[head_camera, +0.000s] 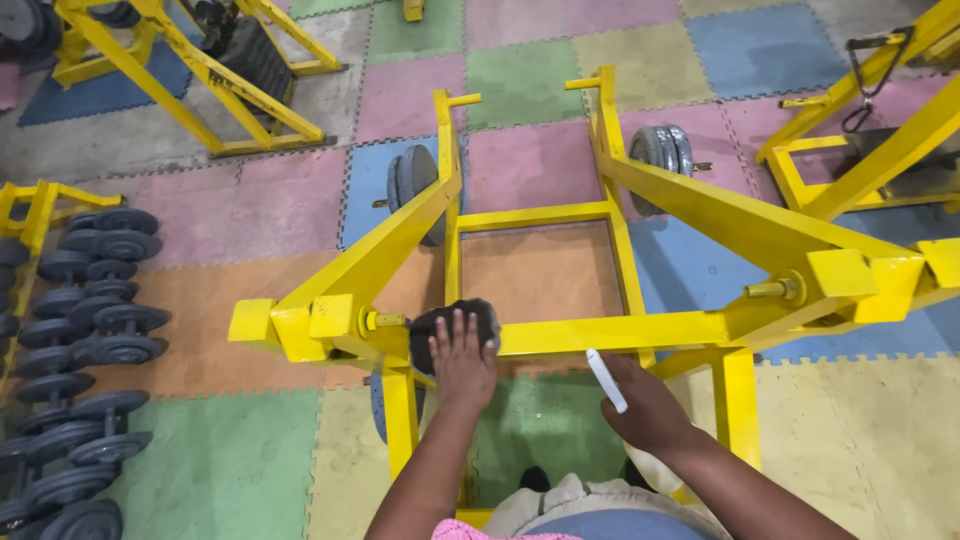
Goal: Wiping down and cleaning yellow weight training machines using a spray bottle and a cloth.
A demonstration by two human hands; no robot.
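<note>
- Fingers point(458, 325) of my left hand point(462, 362) are spread apart and laid flat over a dark cloth point(452, 330), pressing it against the yellow crossbar point(600, 332) of the machine frame.
- I see the cloth bunched at the left end of that crossbar, just beside a short yellow bolt point(385, 321) that sticks out of the frame's joint.
- My right hand point(645, 405) is closed around a white pen-like stick point(606, 380); its upper end stands out from the fist and slants up to the left, ending just below the crossbar.
- I cannot tell whether the stick touches the bar; the tip looks very near it.
- My two hands are apart, the left on the bar and the right lower and nearer to my body.
- I look down on a yellow steel frame whose two slanted arms run away from me, each carrying a grey weight plate point(415, 180) near its far end; the second plate point(662, 152) hangs on the right arm.
- A yellow upright post point(400, 420) stands just under my left wrist.
- On the far left, a rack of dark dumbbells point(95, 330) sits in rows, well apart from my hands.
- Coloured foam floor tiles point(235, 465) in green, orange, pink and blue lie under everything.
- More yellow equipment point(190, 70) stands at the upper left.
</note>
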